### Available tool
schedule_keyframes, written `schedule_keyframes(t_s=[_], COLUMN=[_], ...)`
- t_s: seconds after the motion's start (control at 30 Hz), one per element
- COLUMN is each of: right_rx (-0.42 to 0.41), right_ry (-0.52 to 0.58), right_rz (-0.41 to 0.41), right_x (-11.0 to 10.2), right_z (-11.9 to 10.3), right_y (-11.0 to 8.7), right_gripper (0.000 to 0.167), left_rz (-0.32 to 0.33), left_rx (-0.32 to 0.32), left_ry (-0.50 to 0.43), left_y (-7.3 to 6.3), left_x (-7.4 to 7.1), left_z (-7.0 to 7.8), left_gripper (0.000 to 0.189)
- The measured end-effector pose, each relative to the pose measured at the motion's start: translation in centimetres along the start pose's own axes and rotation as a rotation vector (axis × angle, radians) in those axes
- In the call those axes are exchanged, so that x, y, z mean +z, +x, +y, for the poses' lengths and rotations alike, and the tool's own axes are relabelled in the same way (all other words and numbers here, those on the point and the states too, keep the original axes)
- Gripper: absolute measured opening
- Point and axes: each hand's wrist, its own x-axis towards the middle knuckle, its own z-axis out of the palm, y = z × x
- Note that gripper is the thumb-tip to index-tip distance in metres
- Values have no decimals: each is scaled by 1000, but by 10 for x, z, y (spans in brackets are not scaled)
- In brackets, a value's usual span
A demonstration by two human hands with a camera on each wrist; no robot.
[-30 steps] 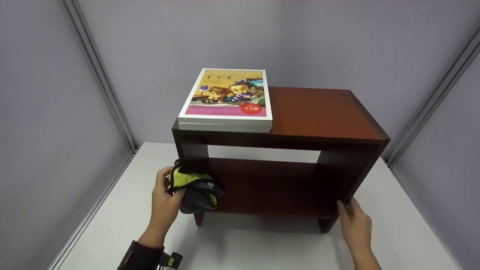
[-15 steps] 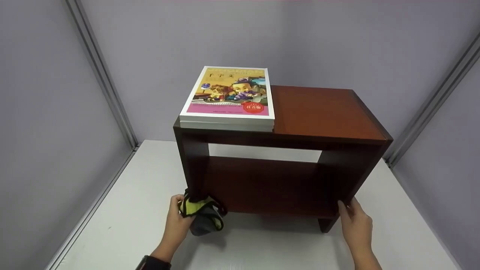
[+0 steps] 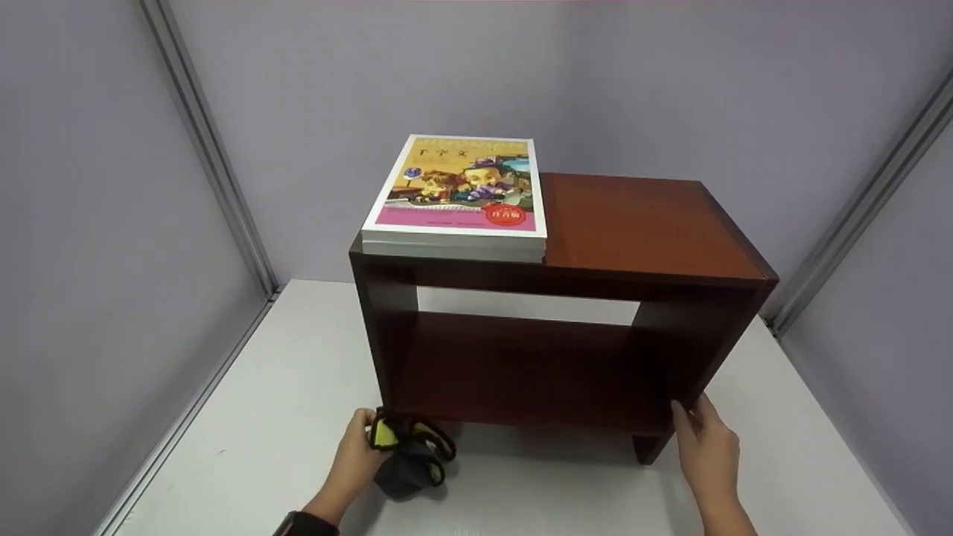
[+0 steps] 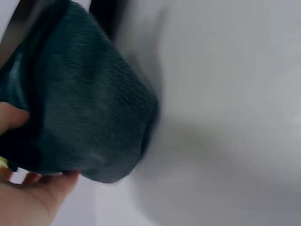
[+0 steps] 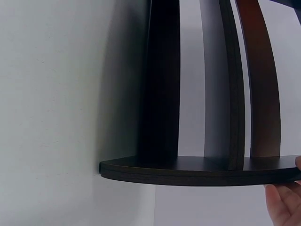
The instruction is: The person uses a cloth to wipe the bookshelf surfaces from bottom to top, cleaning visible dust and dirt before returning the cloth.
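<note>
My left hand [image 3: 353, 455] grips a bunched grey and yellow-green cloth [image 3: 406, 473] with black edging. The cloth wraps the lower end of the front left leg of a dark red-brown wooden shelf, hiding that leg. Seen from the left wrist, the cloth's plush grey side [image 4: 94, 108] hangs close over the white surface, with fingertips [image 4: 61, 183] pressed into it. Low on the right side panel [image 5: 197, 176] of the two-tier shelf [image 3: 640, 223], my right hand [image 3: 709, 458] pinches the front edge between thumb and fingers.
A small stack of books [image 3: 454, 244] lies on the left half of the shelf's top, the upper one with a colourful cartoon cover. The shelf stands on a white tabletop [image 3: 231, 417], enclosed by pale grey panels [image 3: 670, 82] behind and at both sides.
My left hand has slid the cloth down the shelf's left front edge, from about mid-height to the foot of the leg. My right hand keeps its place on the right panel.
</note>
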Motion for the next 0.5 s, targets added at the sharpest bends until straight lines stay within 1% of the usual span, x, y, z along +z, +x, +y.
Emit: schedule_keyframes(t_s=[0.1,0.13,0.17,0.23,0.3,0.5], right_rx=[-6,-9,-11,-13,-11,-10], right_ry=[7,10,10,12,7,-1], right_rz=[-10,-14,-14,-14,-11,-10], right_x=[1,1,1,1,0,-2], right_z=[0,1,1,0,1,1], right_y=[-2,-2,-2,-2,-1,1], right_gripper=[32,33,33,33,32,32], left_rz=[-1,5,8,13,31,121], left_rx=[-34,-44,-39,-37,-35,-10], left_ry=[151,183,206,216,206,143], left_y=[0,1,1,2,3,1], left_x=[7,8,8,7,6,1], left_z=[-10,-12,-12,-9,-4,18], left_gripper=[29,29,28,27,26,27])
